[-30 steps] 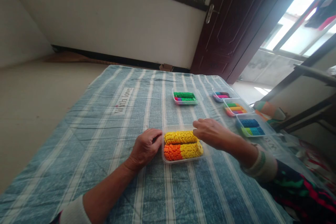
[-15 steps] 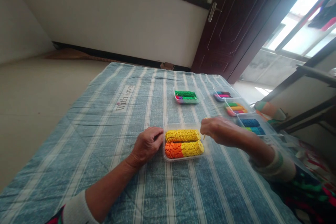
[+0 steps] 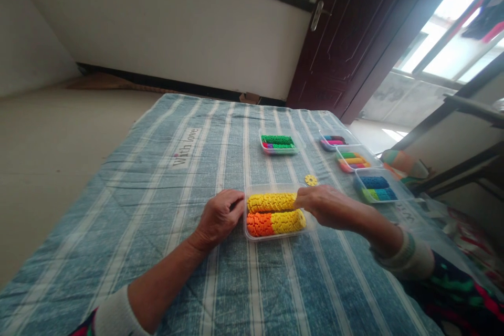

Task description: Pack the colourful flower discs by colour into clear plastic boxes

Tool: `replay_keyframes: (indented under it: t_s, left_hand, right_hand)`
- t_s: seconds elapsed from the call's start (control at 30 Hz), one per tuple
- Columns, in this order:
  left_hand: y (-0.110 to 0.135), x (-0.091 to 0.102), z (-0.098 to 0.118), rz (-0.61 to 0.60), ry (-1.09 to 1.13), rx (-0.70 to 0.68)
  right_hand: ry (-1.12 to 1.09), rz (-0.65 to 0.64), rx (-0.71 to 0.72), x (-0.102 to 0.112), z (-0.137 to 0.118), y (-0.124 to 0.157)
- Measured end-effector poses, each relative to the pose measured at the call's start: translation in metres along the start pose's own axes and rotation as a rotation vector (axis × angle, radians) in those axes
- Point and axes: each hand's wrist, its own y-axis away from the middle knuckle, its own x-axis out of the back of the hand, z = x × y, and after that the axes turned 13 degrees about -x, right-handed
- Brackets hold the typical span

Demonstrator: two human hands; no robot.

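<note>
A clear plastic box holds two rows of notched discs standing on edge. The far row is yellow; the near row is orange on the left and yellow on the right. My left hand has its fingers curled against the box's left wall. At the right end of the far row, my right hand is closed in a pinch, its fingertips covering that end; the disc between them is mostly hidden. Just beyond this hand, a single yellow disc lies flat on the cloth.
Beyond stands a box of green, red and purple discs. Three more boxes line the right edge: one with dark and pink rows, one multicoloured, one blue and green. A striped blue cloth covers the surface.
My right hand has moved left and slightly down, bringing a yellow disc to the end of the far row. The loose disc behind it is now uncovered. My left hand stays put.
</note>
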Motion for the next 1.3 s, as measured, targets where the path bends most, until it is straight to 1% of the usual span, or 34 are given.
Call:
replay_keyframes:
  t_s: [0.1, 0.17, 0.23, 0.3, 0.4, 0.43, 0.5, 0.63, 0.7, 0.9, 1.03, 1.1, 1.17, 1.23, 1.3]
  left_hand:
    - [0.000, -0.001, -0.001, 0.019, -0.001, -0.009]
    - [0.000, -0.001, -0.002, 0.033, -0.002, -0.012]
    - [0.000, -0.001, -0.002, 0.045, 0.000, -0.012]
    - [-0.001, 0.000, -0.002, 0.051, 0.002, -0.009]
    - [-0.001, 0.001, -0.002, 0.057, 0.002, -0.010]
    - [-0.001, 0.001, -0.002, 0.057, 0.004, -0.011]
    - [-0.002, 0.002, -0.001, 0.053, 0.009, -0.009]
    - [-0.002, 0.003, -0.001, 0.044, 0.011, -0.008]
    - [-0.002, 0.003, -0.001, 0.041, 0.008, -0.011]
    - [-0.003, 0.002, -0.001, 0.038, 0.015, -0.011]
    - [-0.003, 0.001, -0.001, 0.047, 0.006, -0.002]
    - [-0.003, 0.002, -0.001, 0.069, -0.009, 0.007]
    - [-0.003, 0.003, -0.002, 0.100, -0.033, 0.025]
    - [-0.003, 0.005, -0.002, 0.136, -0.062, 0.049]
    - [-0.004, 0.007, -0.001, 0.162, -0.085, 0.060]
  right_hand:
    - [-0.091, 0.095, -0.006, -0.003, 0.008, 0.002]
    - [-0.154, 0.212, -0.055, -0.005, 0.018, 0.002]
    - [-0.193, 0.337, -0.162, -0.006, 0.032, -0.001]
    - [-0.200, 0.404, -0.317, -0.009, 0.048, -0.006]
    - [-0.193, 0.400, -0.530, -0.018, 0.069, -0.018]
    - [-0.191, 0.385, -0.568, -0.022, 0.074, -0.022]
    - [-0.177, 0.340, -0.595, -0.031, 0.080, -0.030]
    - [-0.091, 0.228, -0.590, -0.043, 0.081, -0.041]
    - [-0.071, 0.203, -0.591, -0.047, 0.080, -0.044]
    - [-0.137, 0.259, -0.597, -0.049, 0.086, -0.049]
    - [-0.219, 0.305, -0.559, -0.039, 0.086, -0.041]
    - [-0.331, 0.350, -0.487, -0.029, 0.082, -0.032]
    - [-0.466, 0.379, -0.371, -0.018, 0.074, -0.021]
    - [-0.542, 0.346, -0.251, -0.006, 0.062, -0.011]
    - [-0.530, 0.283, -0.139, 0.002, 0.049, -0.005]
